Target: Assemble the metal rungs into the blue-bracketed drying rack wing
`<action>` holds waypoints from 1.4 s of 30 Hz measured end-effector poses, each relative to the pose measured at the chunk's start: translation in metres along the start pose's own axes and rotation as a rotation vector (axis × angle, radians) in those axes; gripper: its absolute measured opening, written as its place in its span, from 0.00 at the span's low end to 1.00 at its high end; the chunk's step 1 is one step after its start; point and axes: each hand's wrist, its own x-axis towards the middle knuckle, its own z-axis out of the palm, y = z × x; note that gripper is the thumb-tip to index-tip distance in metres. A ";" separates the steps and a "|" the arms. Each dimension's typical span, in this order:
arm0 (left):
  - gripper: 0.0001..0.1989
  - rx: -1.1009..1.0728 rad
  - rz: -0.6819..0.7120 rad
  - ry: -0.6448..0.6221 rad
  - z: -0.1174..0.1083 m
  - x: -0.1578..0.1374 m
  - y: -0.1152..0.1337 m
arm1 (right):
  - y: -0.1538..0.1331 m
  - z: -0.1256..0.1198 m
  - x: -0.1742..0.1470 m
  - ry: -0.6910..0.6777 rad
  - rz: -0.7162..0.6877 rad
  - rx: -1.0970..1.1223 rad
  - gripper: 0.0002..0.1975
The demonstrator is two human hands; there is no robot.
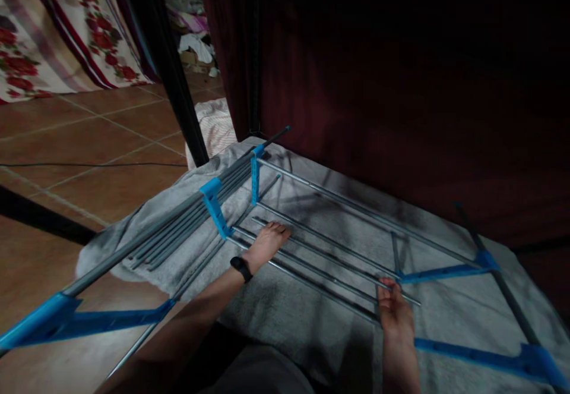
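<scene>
The single view looks from the head, forward and down across the blanket point(276, 308) toward the dark curtain point(378, 114). The left hand point(268, 241) and right hand point(395, 308) appear near, in its lower half; the rack point(318, 189) spans its width, floor point(111, 132) at left.

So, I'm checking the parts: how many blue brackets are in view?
5: far left bracket, middle left bracket and near left bracket along one pole; far right bracket and near right bracket on the other side. Others may be hidden or out of frame.
</scene>
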 end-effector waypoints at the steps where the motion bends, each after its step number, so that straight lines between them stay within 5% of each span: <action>1: 0.09 0.018 0.011 -0.010 0.000 0.001 -0.001 | 0.000 0.001 0.000 0.000 -0.003 0.005 0.12; 14: 0.11 0.178 0.132 0.034 0.010 0.006 -0.021 | -0.003 0.025 -0.016 0.048 0.036 0.204 0.10; 29: 0.20 0.590 0.056 0.032 -0.005 0.003 -0.010 | 0.006 0.024 -0.015 0.043 -0.005 0.345 0.09; 42: 0.22 0.579 0.082 0.003 -0.002 0.005 -0.018 | 0.004 0.029 -0.016 0.050 -0.001 0.363 0.11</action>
